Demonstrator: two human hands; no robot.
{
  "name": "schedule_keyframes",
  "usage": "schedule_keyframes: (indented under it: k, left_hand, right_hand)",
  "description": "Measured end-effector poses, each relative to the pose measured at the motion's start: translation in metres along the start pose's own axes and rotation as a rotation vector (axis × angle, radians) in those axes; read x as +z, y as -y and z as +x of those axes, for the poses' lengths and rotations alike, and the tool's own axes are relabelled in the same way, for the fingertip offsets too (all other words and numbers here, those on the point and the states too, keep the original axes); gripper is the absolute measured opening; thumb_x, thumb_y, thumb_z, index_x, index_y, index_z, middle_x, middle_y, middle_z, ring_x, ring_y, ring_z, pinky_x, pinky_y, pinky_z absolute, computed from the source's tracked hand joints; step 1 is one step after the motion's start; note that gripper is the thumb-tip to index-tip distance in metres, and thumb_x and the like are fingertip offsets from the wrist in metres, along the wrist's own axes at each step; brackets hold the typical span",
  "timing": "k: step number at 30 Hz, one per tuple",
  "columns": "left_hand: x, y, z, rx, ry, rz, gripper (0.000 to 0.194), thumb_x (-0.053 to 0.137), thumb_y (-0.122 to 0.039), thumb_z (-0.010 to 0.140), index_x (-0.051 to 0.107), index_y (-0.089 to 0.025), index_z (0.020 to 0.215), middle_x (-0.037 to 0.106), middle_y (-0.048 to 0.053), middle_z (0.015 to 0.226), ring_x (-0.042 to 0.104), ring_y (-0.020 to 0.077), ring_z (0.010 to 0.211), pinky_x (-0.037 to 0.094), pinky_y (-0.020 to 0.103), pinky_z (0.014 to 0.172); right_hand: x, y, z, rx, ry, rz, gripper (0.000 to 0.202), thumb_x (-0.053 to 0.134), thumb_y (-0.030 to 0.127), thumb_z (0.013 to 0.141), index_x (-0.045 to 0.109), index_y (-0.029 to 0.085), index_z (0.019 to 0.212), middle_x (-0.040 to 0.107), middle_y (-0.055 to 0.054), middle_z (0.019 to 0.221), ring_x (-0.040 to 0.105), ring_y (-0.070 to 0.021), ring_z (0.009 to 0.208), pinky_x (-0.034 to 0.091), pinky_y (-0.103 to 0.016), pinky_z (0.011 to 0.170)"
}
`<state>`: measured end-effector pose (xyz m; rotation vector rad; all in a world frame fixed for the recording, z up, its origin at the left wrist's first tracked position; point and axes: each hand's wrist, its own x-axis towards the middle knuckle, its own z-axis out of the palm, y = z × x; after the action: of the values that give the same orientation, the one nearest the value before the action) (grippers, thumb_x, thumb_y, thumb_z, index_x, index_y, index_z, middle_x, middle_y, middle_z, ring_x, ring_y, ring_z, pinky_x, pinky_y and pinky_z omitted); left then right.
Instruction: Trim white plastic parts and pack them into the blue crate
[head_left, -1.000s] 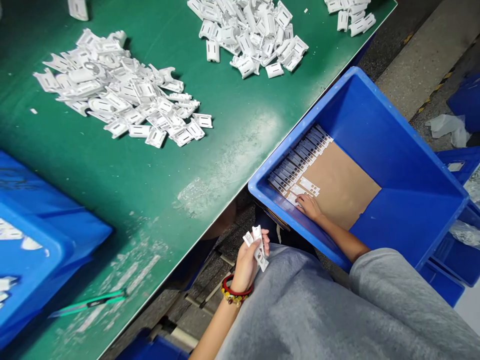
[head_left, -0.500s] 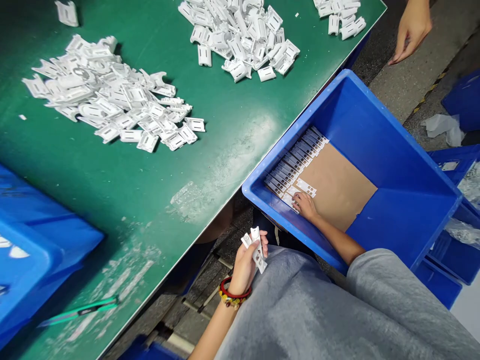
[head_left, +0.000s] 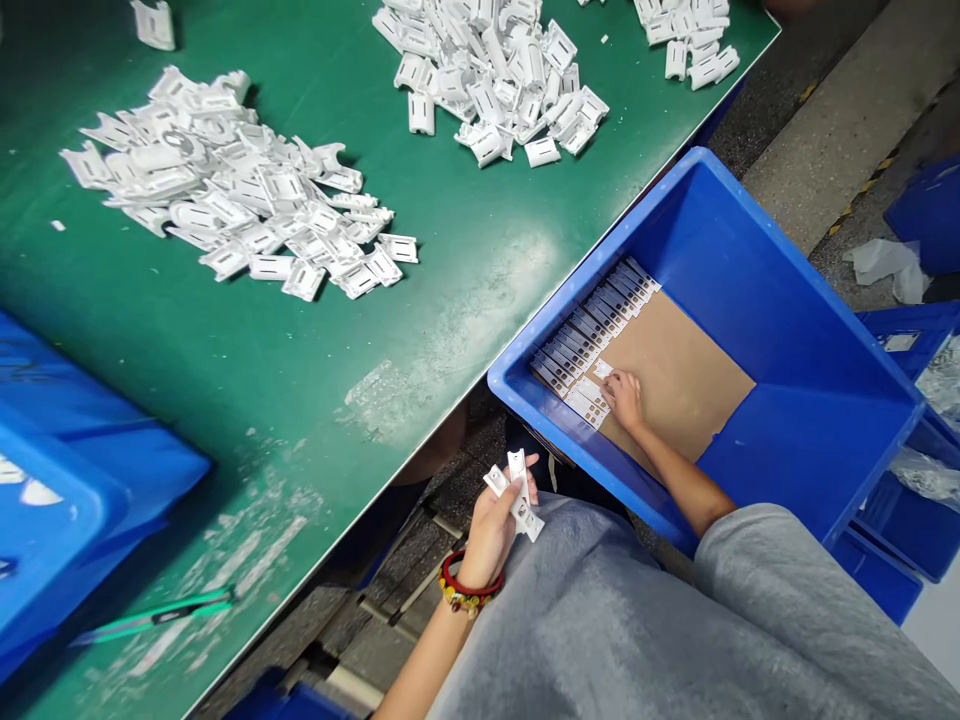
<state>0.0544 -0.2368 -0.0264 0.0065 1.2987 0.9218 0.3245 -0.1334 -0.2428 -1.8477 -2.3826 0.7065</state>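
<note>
- Blue bin (head_left: 780,320): landmark; rows of white strips lie inside.
- Right hand (head_left: 624,398), inside bin: fingers at a loose strip (head_left: 602,369); pinch or touch, cannot tell.
- Left hand (head_left: 489,522), outside bin: grips crossed white pieces (head_left: 531,518).
- Judged: strip-handling in hand; calls for light fingertip control.

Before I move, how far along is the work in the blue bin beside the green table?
Looks done: a long row of white strips in the blue bin, with a short second group beside it. In hand: the left hand holds two white pieces; the right hand is at another strip, grip unclear. Probably left: those held pieces, and perhaps the bare cardboard.
</note>
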Motion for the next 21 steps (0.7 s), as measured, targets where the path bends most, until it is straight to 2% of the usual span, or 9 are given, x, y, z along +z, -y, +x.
schedule_keyframes:
  k: [3, 8, 11, 13, 15, 17, 19, 21]
  left_hand:
    - [0.0, 0.001, 0.001, -0.009, -0.002, -0.036, 0.05, 0.077, -0.038, 0.071, 0.069, -0.01, 0.113, 0.062, 0.002, 0.071, 0.053, 0.012, 0.064, 0.042, 0.026, 0.063]
    - [-0.001, 0.003, 0.002, 0.002, -0.069, -0.024, 0.046, 0.081, -0.038, 0.066, 0.072, -0.011, 0.102, 0.07, 0.005, 0.074, 0.063, 0.0162, 0.067, 0.047, 0.03, 0.069]
    - [0.001, 0.002, 0.002, -0.023, -0.102, -0.015, 0.047, 0.085, -0.04, 0.06, 0.072, -0.011, 0.095, 0.074, 0.007, 0.074, 0.068, 0.0186, 0.068, 0.05, 0.031, 0.071]
    - [0.003, 0.0, 0.001, -0.034, -0.113, -0.01, 0.049, 0.086, -0.042, 0.057, 0.072, -0.011, 0.092, 0.075, 0.008, 0.073, 0.07, 0.0206, 0.069, 0.052, 0.033, 0.073]
    - [0.006, -0.002, 0.0, -0.033, -0.108, -0.003, 0.05, 0.086, -0.045, 0.057, 0.071, -0.011, 0.09, 0.076, 0.009, 0.074, 0.072, 0.023, 0.072, 0.053, 0.035, 0.076]
    - [0.01, -0.004, -0.003, -0.023, -0.088, 0.003, 0.05, 0.085, -0.046, 0.058, 0.071, -0.011, 0.091, 0.076, 0.011, 0.077, 0.073, 0.0245, 0.075, 0.054, 0.036, 0.077]
    - [0.013, -0.005, -0.006, -0.009, -0.048, 0.018, 0.049, 0.084, -0.046, 0.061, 0.071, -0.011, 0.092, 0.077, 0.011, 0.079, 0.073, 0.0246, 0.075, 0.055, 0.035, 0.076]
    - [0.016, -0.005, -0.01, 0.006, 0.042, 0.076, 0.046, 0.082, -0.047, 0.065, 0.072, -0.011, 0.093, 0.077, 0.011, 0.079, 0.073, 0.0241, 0.074, 0.054, 0.034, 0.073]
  right_hand:
    - [-0.006, -0.006, 0.008, 0.053, -0.035, 0.019, 0.014, 0.051, 0.021, 0.092, 0.061, 0.02, 0.103, 0.057, -0.013, 0.114, 0.05, -0.0293, 0.106, 0.042, -0.042, 0.091]
    - [-0.009, -0.005, 0.013, 0.067, -0.018, 0.073, 0.015, 0.051, 0.015, 0.089, 0.062, 0.021, 0.097, 0.06, -0.011, 0.107, 0.052, -0.0268, 0.1, 0.044, -0.037, 0.086]
    - [-0.015, 0.004, 0.011, 0.103, -0.042, 0.098, 0.013, 0.054, 0.017, 0.088, 0.063, 0.02, 0.097, 0.059, -0.011, 0.109, 0.051, -0.0269, 0.1, 0.042, -0.038, 0.087]
    - [-0.026, 0.018, 0.01, 0.145, -0.083, 0.107, 0.014, 0.055, 0.022, 0.089, 0.063, 0.019, 0.1, 0.058, -0.012, 0.113, 0.05, -0.0278, 0.103, 0.04, -0.041, 0.09]
    - [-0.048, 0.04, 0.006, 0.186, -0.148, 0.132, 0.017, 0.055, 0.028, 0.091, 0.064, 0.02, 0.104, 0.058, -0.012, 0.114, 0.048, -0.0282, 0.106, 0.038, -0.043, 0.092]
    - [-0.08, 0.072, -0.001, 0.18, -0.218, 0.214, 0.02, 0.054, 0.035, 0.093, 0.066, 0.022, 0.104, 0.061, -0.008, 0.109, 0.048, -0.0268, 0.105, 0.036, -0.043, 0.093]
    - [-0.118, 0.108, -0.012, 0.061, -0.223, 0.365, 0.023, 0.053, 0.041, 0.095, 0.069, 0.028, 0.106, 0.063, -0.004, 0.102, 0.05, -0.0246, 0.102, 0.036, -0.042, 0.093]
    - [-0.154, 0.143, -0.027, -0.184, -0.083, 0.547, 0.028, 0.054, 0.046, 0.093, 0.07, 0.03, 0.109, 0.063, -0.004, 0.097, 0.052, -0.0224, 0.097, 0.04, -0.04, 0.09]
